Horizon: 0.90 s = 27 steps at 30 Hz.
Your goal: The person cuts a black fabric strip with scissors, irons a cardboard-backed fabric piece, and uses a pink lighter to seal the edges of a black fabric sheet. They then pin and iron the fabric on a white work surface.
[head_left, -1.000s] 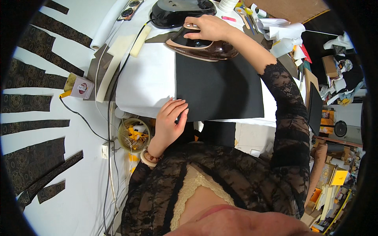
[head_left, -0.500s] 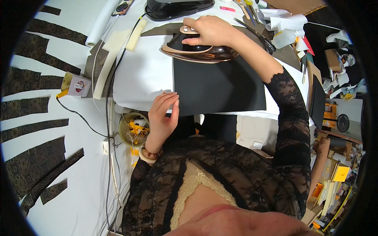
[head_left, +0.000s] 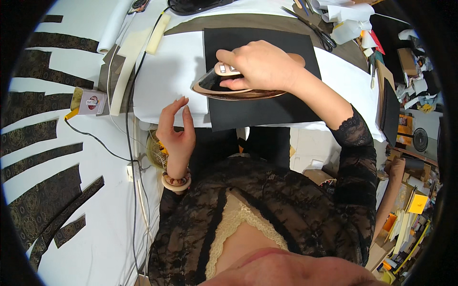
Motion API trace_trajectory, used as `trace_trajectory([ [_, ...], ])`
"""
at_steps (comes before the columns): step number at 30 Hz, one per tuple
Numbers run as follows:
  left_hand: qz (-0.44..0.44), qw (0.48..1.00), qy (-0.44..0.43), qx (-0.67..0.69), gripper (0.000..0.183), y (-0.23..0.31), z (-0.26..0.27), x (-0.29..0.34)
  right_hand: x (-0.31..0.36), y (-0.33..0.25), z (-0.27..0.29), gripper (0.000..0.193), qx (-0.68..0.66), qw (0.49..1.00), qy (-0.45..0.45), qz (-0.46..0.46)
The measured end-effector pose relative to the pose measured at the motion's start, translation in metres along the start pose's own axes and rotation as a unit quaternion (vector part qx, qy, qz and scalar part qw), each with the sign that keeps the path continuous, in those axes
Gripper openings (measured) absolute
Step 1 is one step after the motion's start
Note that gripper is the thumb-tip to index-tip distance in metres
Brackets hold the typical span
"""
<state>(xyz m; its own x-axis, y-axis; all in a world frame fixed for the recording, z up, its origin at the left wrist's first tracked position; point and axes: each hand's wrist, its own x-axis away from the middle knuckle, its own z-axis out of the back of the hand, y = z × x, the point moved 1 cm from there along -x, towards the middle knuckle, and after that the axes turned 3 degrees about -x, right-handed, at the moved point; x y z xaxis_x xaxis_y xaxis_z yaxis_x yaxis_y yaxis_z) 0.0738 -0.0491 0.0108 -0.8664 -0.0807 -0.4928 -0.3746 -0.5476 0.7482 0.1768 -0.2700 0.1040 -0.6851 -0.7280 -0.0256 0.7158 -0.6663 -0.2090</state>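
My right hand (head_left: 265,64) is wrapped round the handle of a dark brown clothes iron (head_left: 229,94) with a copper-toned rim. Its pointed end faces left. The iron is over a black rectangular sheet (head_left: 267,113), its tip reaching past the sheet's left edge above a white sheet (head_left: 162,71). Whether the iron presses flat or is slightly raised, I cannot tell. My left hand (head_left: 176,126) is at the table's front edge, left of the black sheet, empty, with thumb and fingers apart.
Scissors (head_left: 317,31) lie at the back right, near crumpled white paper (head_left: 350,26). A black cord (head_left: 130,109) and a cream foam strip (head_left: 157,34) are on the left. A small tin (head_left: 90,101) and patterned dark fabric strips (head_left: 47,126) cover the left side. A bin (head_left: 155,152) stands below the edge.
The iron has come toward me across the black sheet, uncovering its far edge. My left hand has drawn left, off the black sheet's edge, with its fingers spread wider.
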Motion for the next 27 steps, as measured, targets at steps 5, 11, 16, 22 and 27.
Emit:
trace_trajectory([
  [5,-0.024,1.000,-0.010,0.002,0.018,0.003,0.000,-0.018,0.018,-0.021,-0.002,0.037,-0.026,0.999,-0.021,-0.001],
  [11,-0.117,0.959,-0.249,0.064,0.022,-0.019,-0.025,-0.096,0.033,-0.038,-0.003,0.041,-0.033,0.998,-0.055,0.026],
  [16,-0.196,0.909,-0.368,0.026,0.034,-0.041,-0.074,-0.105,0.046,-0.041,-0.003,0.041,-0.035,0.996,-0.062,0.054],
  [22,-0.217,0.895,-0.385,-0.070,0.042,-0.045,-0.087,-0.087,0.077,-0.026,0.004,0.040,-0.048,0.997,-0.050,0.024],
  [27,-0.209,0.910,-0.350,-0.079,0.041,-0.046,-0.083,-0.077,0.097,-0.017,0.016,0.042,-0.128,0.990,-0.007,-0.061],
])
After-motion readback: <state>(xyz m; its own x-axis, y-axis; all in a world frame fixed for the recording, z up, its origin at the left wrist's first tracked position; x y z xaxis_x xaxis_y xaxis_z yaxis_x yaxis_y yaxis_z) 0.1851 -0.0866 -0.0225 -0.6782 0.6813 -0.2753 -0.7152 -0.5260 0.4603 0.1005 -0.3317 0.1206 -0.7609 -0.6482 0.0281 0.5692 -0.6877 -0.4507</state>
